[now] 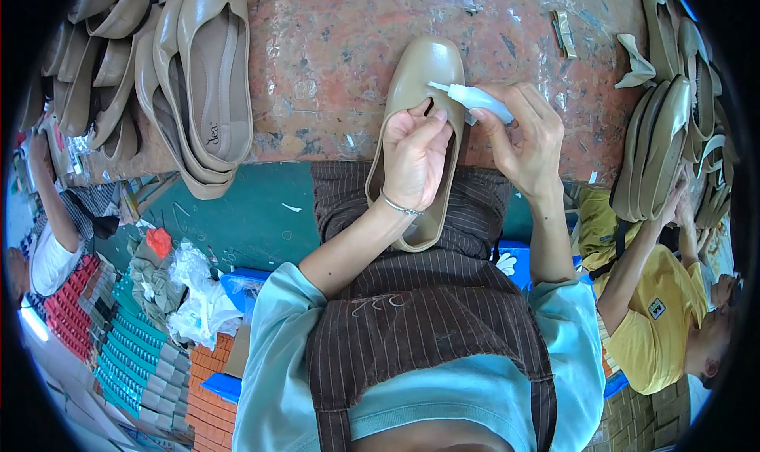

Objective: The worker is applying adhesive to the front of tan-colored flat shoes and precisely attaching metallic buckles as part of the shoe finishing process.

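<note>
Left hand (413, 163) clamped on shoe (427, 62) over worktop (313, 96) near edge; right hand (529, 139) pinches bottle (480, 99). Shoe likely light, slick; hold opening's rim.

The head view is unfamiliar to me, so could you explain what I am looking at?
No robot here: a person works bare-handed, filmed by a fisheye camera on their head, which bends straight edges. The left hand grips a beige shoe at its opening; the right hand holds a small white bottle, its nozzle by the shoe's upper. The toe end is over the reddish table, the heel over the lap. More beige shoes are piled toward both sides; a small golden piece lies on the table.
</note>
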Tool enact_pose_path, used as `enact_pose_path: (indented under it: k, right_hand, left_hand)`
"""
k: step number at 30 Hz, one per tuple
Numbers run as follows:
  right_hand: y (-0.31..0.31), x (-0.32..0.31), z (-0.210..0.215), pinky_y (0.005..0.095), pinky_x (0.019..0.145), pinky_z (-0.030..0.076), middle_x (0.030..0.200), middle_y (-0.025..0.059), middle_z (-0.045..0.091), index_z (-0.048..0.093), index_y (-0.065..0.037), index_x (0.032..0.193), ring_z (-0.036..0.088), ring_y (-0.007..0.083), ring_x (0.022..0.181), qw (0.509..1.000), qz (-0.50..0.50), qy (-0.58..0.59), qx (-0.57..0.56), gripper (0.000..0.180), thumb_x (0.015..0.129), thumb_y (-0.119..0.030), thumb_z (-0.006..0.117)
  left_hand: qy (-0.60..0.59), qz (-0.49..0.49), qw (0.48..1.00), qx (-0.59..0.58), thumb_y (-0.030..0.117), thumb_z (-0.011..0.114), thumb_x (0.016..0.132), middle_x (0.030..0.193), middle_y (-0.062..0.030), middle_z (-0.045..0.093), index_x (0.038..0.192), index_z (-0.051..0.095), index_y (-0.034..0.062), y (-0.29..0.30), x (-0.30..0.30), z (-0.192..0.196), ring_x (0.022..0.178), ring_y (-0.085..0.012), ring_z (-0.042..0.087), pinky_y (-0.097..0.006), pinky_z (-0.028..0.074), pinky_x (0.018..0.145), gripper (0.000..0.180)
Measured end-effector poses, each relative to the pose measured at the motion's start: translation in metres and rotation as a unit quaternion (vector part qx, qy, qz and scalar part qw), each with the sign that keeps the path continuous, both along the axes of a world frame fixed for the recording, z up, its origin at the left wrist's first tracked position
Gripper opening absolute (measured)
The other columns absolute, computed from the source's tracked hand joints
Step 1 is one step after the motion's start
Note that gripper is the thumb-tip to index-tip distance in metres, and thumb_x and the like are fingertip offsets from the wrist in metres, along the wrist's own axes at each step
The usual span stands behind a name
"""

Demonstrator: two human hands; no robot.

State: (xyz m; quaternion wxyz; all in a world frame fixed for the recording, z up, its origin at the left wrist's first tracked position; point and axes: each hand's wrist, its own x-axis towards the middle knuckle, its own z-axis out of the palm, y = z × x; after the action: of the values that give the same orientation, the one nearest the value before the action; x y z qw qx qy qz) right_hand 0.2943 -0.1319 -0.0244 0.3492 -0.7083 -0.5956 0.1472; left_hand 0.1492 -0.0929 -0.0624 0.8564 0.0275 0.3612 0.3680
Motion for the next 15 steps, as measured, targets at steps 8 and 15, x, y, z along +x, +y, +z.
enact_pose_path:
  k: [8, 15]
  right_hand:
    - [0.0026, -0.0013, 0.0013, 0.0351, 0.056, 0.046, 0.075, 0.0083, 0.06, 0.066, -0.005, 0.087, 0.057, 0.0252, 0.065, 0.999, 0.005, -0.032, -0.011, 0.015, 0.075, -0.012, 0.071]
    - [0.0027, -0.0015, 0.0057, 0.036, 0.057, 0.046, 0.074, 0.0089, 0.06, 0.065, -0.004, 0.086, 0.056, 0.0257, 0.064, 1.0, 0.004, -0.03, -0.002, 0.016, 0.074, -0.011, 0.072]
  left_hand:
    - [-0.001, -0.014, 1.0, 0.0, -0.004, 0.056, 0.088, 0.102, -0.0086, 0.059, 0.104, 0.052, -0.0006, -0.0003, -0.0008, -0.002, 0.094, -0.0138, 0.059, -0.03, 0.047, 0.086, 0.017]
    - [0.001, -0.003, 1.0, 0.003, -0.004, 0.055, 0.088, 0.105, -0.0103, 0.059, 0.106, 0.051, -0.002, -0.0001, -0.0003, 0.001, 0.099, -0.0161, 0.058, -0.032, 0.046, 0.091, 0.018]
